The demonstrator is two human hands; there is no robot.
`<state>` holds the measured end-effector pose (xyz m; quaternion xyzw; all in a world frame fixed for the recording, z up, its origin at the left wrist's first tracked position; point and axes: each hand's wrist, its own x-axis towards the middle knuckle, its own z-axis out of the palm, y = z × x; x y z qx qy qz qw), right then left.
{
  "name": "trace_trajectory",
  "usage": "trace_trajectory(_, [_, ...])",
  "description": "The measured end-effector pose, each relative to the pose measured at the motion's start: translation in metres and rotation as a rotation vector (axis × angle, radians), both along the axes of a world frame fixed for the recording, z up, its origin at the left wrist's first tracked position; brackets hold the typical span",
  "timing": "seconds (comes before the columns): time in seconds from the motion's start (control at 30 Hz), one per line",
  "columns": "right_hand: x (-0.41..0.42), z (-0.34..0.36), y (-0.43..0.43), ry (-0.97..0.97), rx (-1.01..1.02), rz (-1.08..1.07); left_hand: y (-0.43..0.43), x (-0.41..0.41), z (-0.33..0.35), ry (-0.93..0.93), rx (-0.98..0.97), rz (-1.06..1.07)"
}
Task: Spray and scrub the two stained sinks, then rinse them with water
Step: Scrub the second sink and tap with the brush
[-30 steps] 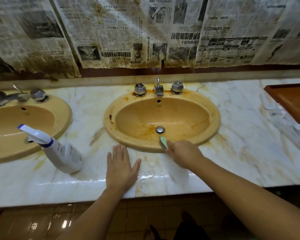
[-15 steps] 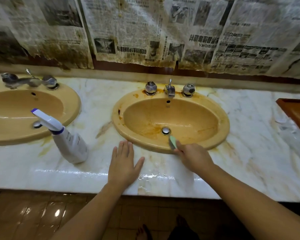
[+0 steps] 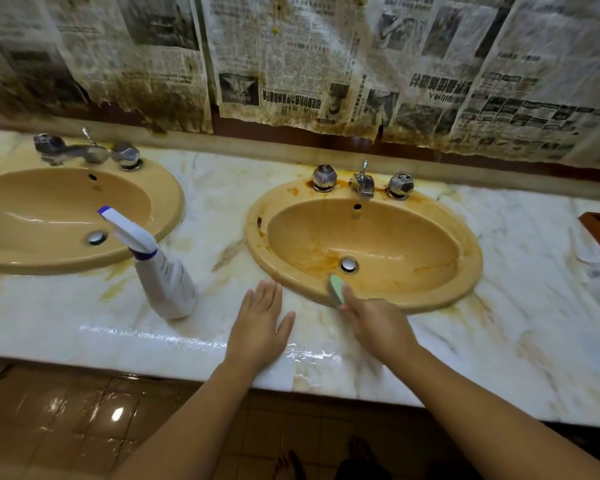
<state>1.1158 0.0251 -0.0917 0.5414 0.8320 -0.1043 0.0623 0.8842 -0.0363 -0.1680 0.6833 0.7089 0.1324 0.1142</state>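
Head view: two oval tan ceramic sinks were set in a veined white marble surface (image 3: pixel 499 323), which was wet and glossy along its front edge.
- The right sink (image 3: pixel 471 258) had orange-brown stains streaked over bowl and rim. They were heaviest round the round chrome drain (image 3: pixel 349 264) and under the faceted chrome taps (image 3: pixel 362 183) at 12 o'clock.
- The left sink (image 3: pixel 174 209), at 9 o'clock from it, looked smooth and cleaner.
- The right hand (image 3: pixel 374 323) was curled round a pale green oblong scrubber (image 3: pixel 336 289). The scrubber's tip sat on the right sink's near wall, at 6 o'clock of the drain.
- The left hand (image 3: pixel 260 323) lay flat on the surface with fingers straight and thumb spread, holding nothing, just outside the rim at 7 o'clock.
- A white plastic spray bottle (image 3: pixel 163 278) with a purple-tipped trigger stood upright between the sinks, nozzle pointing to 10 o'clock.
- Wrinkled, stained newspaper (image 3: pixel 291 64) covered the wall.
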Motion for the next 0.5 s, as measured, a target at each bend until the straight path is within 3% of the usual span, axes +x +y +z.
trace_trajectory(0.13, [0.04, 0.003, -0.005, 0.061, 0.051, -0.163, 0.001, 0.004, 0.005, -0.018, -0.024, 0.02])
trace_trajectory(0.33, [-0.06, -0.002, -0.003, 0.115, -0.015, 0.075, 0.006, -0.013, 0.012, 0.102, -0.09, 0.031])
trace_trajectory(0.5, [-0.066, 0.031, 0.043, 0.042, -0.101, 0.102, 0.007, -0.043, 0.007, 0.098, -0.086, 0.114])
